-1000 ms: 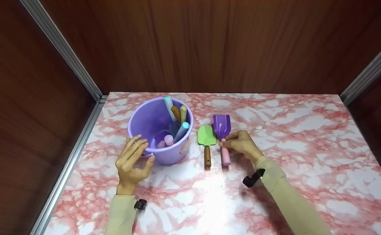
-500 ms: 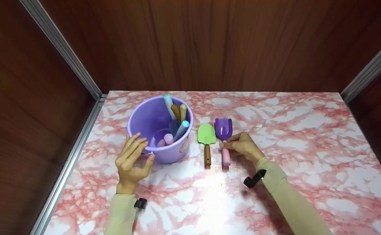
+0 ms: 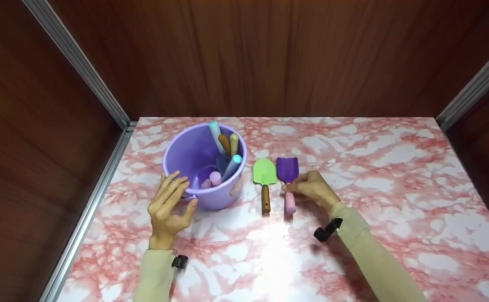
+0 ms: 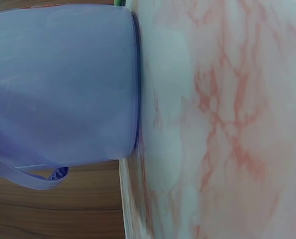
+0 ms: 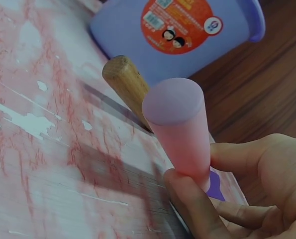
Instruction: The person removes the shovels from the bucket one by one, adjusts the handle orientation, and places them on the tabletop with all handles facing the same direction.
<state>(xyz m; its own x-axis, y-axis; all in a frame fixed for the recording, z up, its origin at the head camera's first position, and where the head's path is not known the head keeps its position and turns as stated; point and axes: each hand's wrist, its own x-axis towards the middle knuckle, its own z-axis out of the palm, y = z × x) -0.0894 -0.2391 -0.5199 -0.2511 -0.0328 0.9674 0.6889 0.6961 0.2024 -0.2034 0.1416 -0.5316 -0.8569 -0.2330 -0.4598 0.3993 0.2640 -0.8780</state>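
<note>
In the head view, my right hand [image 3: 310, 187] pinches the pink handle of a small purple shovel [image 3: 287, 168]. The right wrist view shows thumb and finger on the pink handle [image 5: 180, 127], its rounded end facing the camera. Just left of it lies a green trowel [image 3: 264, 171] with a brown wooden handle. A purple bucket [image 3: 223, 200] stands upright further left, with several handled tools inside, their blades mostly hidden. My left hand [image 3: 165, 212] rests its nearly straight fingers on the bucket's near-left rim; in the left wrist view only the bucket's side [image 4: 63, 84] is clear.
The tabletop [image 3: 378, 176] has a red-and-white marbled surface. Dark wood panels [image 3: 269, 58] stand behind it and at both sides, with metal strips along the corners. The bucket carries a round orange label [image 5: 172, 22].
The purple shovel has shifted slightly toward me, and its blade now looks shorter, as if tilted. My right hand moved slightly with it. My left hand stays at the bucket rim.
</note>
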